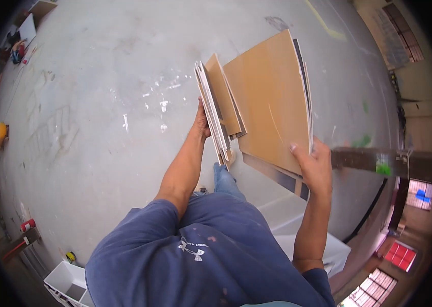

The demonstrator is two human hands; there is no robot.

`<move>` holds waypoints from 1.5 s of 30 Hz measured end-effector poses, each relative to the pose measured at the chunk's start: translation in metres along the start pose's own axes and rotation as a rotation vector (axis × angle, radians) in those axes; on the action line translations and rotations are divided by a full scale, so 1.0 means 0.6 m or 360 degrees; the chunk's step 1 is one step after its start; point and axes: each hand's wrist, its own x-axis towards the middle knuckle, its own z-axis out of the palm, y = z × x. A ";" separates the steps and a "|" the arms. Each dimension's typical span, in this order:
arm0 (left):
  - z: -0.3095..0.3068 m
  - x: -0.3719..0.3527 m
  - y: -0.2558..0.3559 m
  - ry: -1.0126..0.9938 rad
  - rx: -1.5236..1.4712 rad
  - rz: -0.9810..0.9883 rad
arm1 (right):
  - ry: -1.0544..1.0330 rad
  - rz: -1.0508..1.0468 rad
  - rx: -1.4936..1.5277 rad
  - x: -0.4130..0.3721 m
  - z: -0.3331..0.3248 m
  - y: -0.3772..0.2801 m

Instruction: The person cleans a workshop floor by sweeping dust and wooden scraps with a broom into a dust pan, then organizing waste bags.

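My left hand (204, 120) is wrapped round the outer side of a stack of thin boards (213, 107), which shows white edges and brown faces and tilts slightly. On the right, my right hand (314, 162) grips the lower right corner of larger brown panels (267, 100), thumb on the front face and fingers behind. Dark and white edges of more sheets show behind the front panel. The inner brown boards of the left stack touch or nearly touch the large panels' left edge.
Below me is a grey floor (139, 66) with white paint spots. A white open box (67, 281) stands at the lower left, and a white surface (328, 253) lies at the lower right. A dark beam (364, 159) is right of my right hand.
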 end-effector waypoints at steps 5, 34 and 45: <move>0.015 0.155 0.105 0.0083 0.0056 0.0190 | -0.0179 -0.0028 0.0232 0.189 -0.047 0.002; -0.237 0.534 0.863 0.1851 0.2025 -0.1104 | -0.1422 0.0458 -0.1715 1.298 0.359 0.473; -0.256 0.672 1.020 0.2124 0.1908 -0.0893 | -0.1106 0.0540 -0.1386 1.951 0.522 0.205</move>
